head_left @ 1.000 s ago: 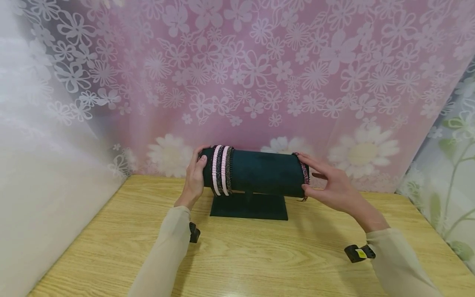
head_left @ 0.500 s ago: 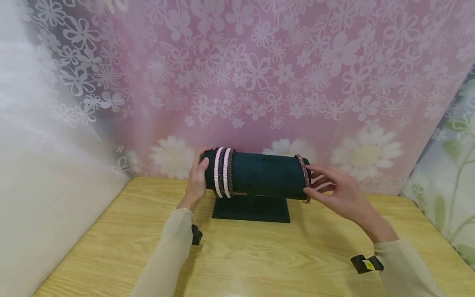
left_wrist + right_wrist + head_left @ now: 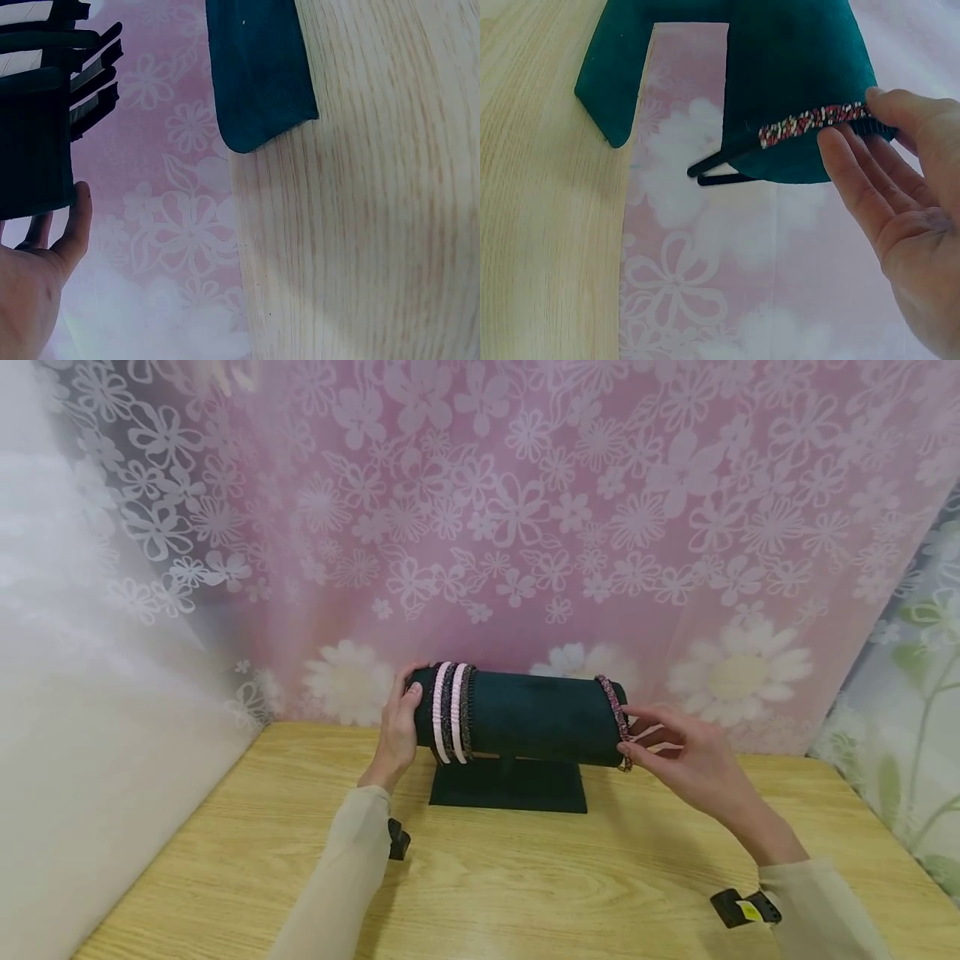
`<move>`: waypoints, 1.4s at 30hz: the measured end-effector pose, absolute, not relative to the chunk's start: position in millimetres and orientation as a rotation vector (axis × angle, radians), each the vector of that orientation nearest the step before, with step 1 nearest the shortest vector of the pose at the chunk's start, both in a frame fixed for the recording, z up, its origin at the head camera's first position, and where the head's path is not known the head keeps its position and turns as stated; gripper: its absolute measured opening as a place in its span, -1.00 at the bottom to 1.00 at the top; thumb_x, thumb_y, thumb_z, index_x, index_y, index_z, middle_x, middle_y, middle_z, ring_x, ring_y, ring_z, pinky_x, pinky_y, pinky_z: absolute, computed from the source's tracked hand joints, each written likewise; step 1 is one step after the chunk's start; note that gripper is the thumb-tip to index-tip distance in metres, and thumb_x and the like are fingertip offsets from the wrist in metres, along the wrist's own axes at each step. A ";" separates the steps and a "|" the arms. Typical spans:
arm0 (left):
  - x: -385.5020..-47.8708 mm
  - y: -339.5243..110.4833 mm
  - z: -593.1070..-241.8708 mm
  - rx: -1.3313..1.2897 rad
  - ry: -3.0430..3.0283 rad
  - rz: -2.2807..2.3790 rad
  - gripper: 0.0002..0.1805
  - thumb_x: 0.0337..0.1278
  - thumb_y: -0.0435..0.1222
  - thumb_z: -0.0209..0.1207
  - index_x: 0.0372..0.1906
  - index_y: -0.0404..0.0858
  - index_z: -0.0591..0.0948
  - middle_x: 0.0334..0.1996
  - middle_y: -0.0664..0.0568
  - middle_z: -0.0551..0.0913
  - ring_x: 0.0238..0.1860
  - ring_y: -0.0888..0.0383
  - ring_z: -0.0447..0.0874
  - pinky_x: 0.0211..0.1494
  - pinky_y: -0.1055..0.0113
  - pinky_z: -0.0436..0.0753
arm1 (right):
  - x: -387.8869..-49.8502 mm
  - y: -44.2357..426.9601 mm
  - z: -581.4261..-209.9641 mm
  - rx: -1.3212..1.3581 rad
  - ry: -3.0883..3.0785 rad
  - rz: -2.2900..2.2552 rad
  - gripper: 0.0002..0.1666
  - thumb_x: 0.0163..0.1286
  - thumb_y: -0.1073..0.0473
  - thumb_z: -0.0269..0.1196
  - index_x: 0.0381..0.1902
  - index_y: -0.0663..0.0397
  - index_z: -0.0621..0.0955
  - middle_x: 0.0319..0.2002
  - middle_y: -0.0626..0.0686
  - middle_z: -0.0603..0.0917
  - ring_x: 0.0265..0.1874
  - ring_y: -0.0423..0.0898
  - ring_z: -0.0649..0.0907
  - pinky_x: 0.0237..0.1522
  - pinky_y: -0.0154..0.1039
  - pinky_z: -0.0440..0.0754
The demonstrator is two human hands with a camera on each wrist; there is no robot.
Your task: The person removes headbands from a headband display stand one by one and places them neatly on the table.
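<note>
A dark green velvet headband display stand [image 3: 540,714] has a horizontal roll above a flat base [image 3: 510,785]. My left hand [image 3: 395,731] grips the roll's left end, thumb in front; the far fingers are mostly hidden. Beside it, pale pink headbands [image 3: 457,718] alternate with dark glittery headbands [image 3: 448,714] around the roll. At the right end sits a red, white and dark beaded headband [image 3: 612,706]. My right hand [image 3: 693,756] pinches this one; in the right wrist view its thumb and fingers hold the beaded headband [image 3: 802,126] near one side, and its black tips stick out past the roll.
The stand is on a wood-grain table [image 3: 510,885]. Close behind hangs a pink floral curtain [image 3: 525,527]. White cloth [image 3: 112,693] borders the left side, and a leaf-patterned cloth [image 3: 915,735] the right.
My right fingers have come down from the top of the beaded headband to its outer side, uncovering its upper part. My left hand still grips the roll's left end. The view has shifted slightly.
</note>
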State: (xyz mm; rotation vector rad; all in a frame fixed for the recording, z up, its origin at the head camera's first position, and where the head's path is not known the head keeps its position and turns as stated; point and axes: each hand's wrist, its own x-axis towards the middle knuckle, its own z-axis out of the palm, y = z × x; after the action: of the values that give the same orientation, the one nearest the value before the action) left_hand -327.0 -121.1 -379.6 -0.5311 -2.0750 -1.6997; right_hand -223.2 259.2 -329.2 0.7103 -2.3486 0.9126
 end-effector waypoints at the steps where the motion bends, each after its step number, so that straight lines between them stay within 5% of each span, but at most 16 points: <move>1: -326.6 -120.6 -379.8 -0.537 -2.076 -1.702 -0.45 0.58 0.02 -0.30 0.49 -0.03 0.32 0.47 0.10 0.39 0.36 -0.02 0.44 0.44 -0.07 0.33 | -222.1 259.4 -329.6 0.704 -2.352 0.913 -0.39 0.17 0.45 0.45 0.22 0.17 0.64 -0.27 0.04 0.74 -0.27 -0.48 0.70 -0.21 -0.59 0.63; 14: -329.5 -120.8 -379.2 -0.528 -2.056 -1.741 -0.47 0.58 -0.12 -0.30 0.50 -0.11 0.32 0.46 -0.13 0.38 0.38 -0.14 0.39 0.49 -0.10 0.27 | -217.4 264.5 -328.9 0.690 -2.343 0.934 -0.39 0.17 0.50 0.43 0.21 0.13 0.63 -0.21 0.12 0.75 -0.24 -0.50 0.68 -0.22 -0.63 0.60; 23: -325.1 -118.0 -376.2 -0.532 -2.049 -1.719 -0.46 0.57 0.00 -0.27 0.48 -0.03 0.34 0.41 0.06 0.45 0.32 -0.02 0.47 0.43 -0.04 0.36 | -213.3 274.6 -333.6 0.649 -2.326 0.941 -0.33 0.13 0.60 0.40 0.22 0.19 0.61 -0.19 0.14 0.72 -0.25 -0.52 0.66 -0.22 -0.61 0.62; 42: -327.6 -120.0 -380.6 -0.532 -2.046 -1.744 -0.46 0.59 -0.02 -0.29 0.50 -0.05 0.32 0.41 0.03 0.45 0.29 -0.04 0.50 0.38 -0.04 0.41 | -195.4 310.6 -371.3 0.626 -2.346 0.702 -0.40 0.00 0.59 0.47 0.03 0.14 0.70 -0.26 0.04 0.72 -0.28 -0.49 0.66 -0.32 -0.64 0.59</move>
State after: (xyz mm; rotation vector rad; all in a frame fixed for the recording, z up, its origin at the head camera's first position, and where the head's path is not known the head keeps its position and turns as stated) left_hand -327.6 -120.0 -380.6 -0.5316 -2.0455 -1.7443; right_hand -195.4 310.6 -371.3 0.6258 -2.3457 0.7020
